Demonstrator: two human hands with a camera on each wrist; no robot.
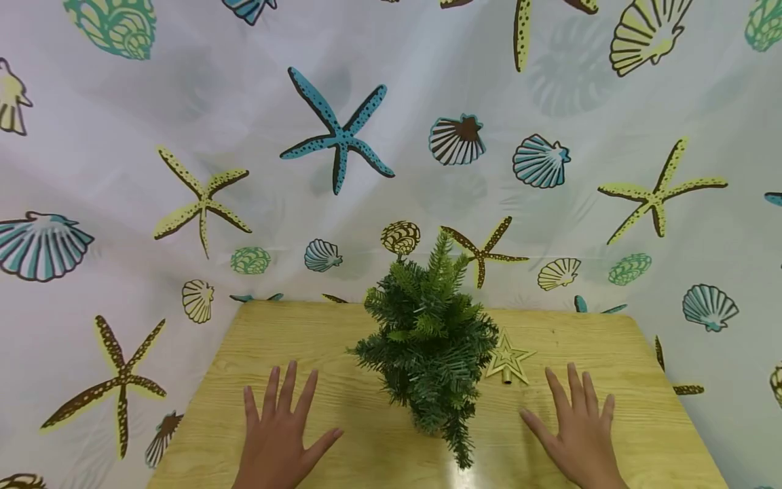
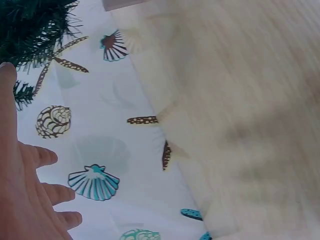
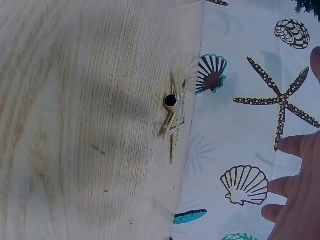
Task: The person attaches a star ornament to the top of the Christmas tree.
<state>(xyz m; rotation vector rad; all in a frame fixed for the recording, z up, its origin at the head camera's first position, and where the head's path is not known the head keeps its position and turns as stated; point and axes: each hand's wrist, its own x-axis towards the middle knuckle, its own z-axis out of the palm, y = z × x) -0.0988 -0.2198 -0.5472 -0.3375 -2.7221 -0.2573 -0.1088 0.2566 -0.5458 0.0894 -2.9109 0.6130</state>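
Nearest, at the left, a bare left hand (image 1: 277, 431), back uppermost, fingers straight and fanned, thumb stretched toward the tree (image 1: 430, 339); nothing held. At the right, a right hand (image 1: 577, 435) just as widely spread, likewise holding nothing, thumb on the side toward the star (image 1: 506, 356). Impossible to tell from these views about contact between either palm and the table (image 1: 342, 407).

Farther in, between the two hands, the upright tree, one branch drooping toward the near side, base mostly hidden by needles. Probably best to steady it low, near the base, without crushing the branches. Just right of it, close against the outer needles, the gold star, on the wood, socket mouth facing the near side. Likely safest to pinch by the socket, sparing the thin points, and to slide clear of the needles before lifting. Behind everything, a shell-and-starfish curtain (image 1: 244, 102).
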